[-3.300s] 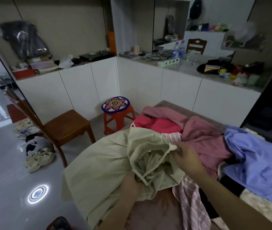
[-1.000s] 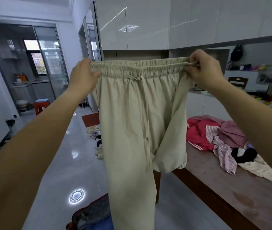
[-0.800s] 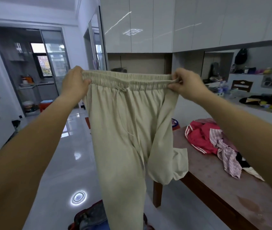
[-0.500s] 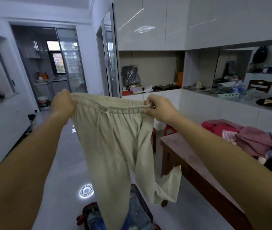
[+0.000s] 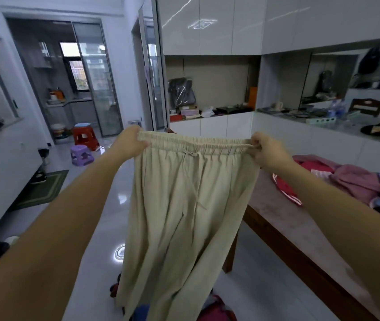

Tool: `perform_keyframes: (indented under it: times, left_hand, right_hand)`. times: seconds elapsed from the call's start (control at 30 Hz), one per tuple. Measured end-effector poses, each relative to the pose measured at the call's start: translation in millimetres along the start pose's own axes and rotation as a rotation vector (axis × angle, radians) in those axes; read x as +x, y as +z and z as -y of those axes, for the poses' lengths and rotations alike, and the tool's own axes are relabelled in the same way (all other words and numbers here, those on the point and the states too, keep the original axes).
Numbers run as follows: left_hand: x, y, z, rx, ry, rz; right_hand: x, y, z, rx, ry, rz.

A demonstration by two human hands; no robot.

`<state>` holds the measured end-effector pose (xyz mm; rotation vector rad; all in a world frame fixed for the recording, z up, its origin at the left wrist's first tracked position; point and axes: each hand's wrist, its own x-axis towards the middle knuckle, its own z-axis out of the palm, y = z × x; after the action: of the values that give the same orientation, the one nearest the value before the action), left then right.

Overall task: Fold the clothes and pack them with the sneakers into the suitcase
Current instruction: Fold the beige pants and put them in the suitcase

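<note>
A pair of beige drawstring trousers hangs in the air in front of me, waistband stretched flat. My left hand grips the waistband's left end and my right hand pinches its right end. The legs hang down over the floor and hide most of a red and blue suitcase at the bottom edge. A pile of red, pink and blue clothes lies on the wooden table to the right. The sneakers are not in view.
White cabinets with a cluttered counter run along the far wall. A red stool and a purple stool stand on the glossy floor at the left. A green mat lies by the left wall.
I lifted the trousers off the table pile and spread them by the waistband. Over the last second my hands lowered and my view swung left, away from the table.
</note>
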<state>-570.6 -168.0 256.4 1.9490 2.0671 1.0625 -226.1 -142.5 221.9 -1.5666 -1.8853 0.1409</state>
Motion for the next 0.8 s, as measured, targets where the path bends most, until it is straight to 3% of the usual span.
perform_keyframes:
  times: [0.2, 0.3, 0.53, 0.8]
  left_hand:
    - [-0.5, 13.5, -16.4, -0.584, -0.034, 0.168]
    - [-2.7, 23.9, -21.9, -0.724, -0.084, 0.244]
    - [-0.4, 70.4, -57.2, -0.66, -0.216, 0.263]
    - [-14.5, 116.2, -144.2, -0.474, 0.196, 0.287]
  right_hand:
    - [-5.2, -32.1, -24.7, 0.386, 0.223, 0.013]
    - [-9.7, -39.7, -37.9, 0.572, 0.351, 0.029]
    - [-13.6, -45.0, -40.9, 0.519, 0.487, -0.093]
    - [-19.1, -72.3, -22.5, 0.329, 0.356, -0.113]
